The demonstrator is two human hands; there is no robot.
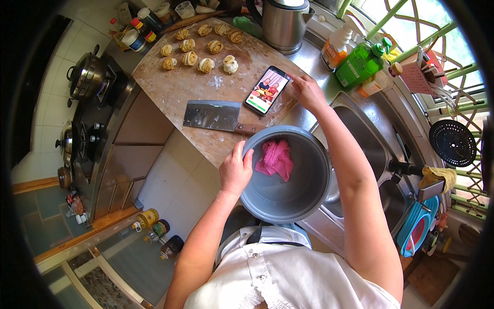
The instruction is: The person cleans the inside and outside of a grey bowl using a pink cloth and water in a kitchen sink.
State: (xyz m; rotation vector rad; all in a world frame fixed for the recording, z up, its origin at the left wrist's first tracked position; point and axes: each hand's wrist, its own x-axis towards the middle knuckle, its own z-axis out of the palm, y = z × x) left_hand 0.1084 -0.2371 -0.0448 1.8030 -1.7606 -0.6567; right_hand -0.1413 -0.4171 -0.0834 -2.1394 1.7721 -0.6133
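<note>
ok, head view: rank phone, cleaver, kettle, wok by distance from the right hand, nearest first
From the right hand:
1. Phone, just to its left, fingertip near its top corner.
2. Kettle, at the back of the counter.
3. Cleaver, further left on the board.
4. Wok, far left on the stove.

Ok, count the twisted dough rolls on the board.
10. A back row of four dough rolls runs from near the jars toward the kettle; two sit below it; four form the front row. None seem hidden on the board.
</note>
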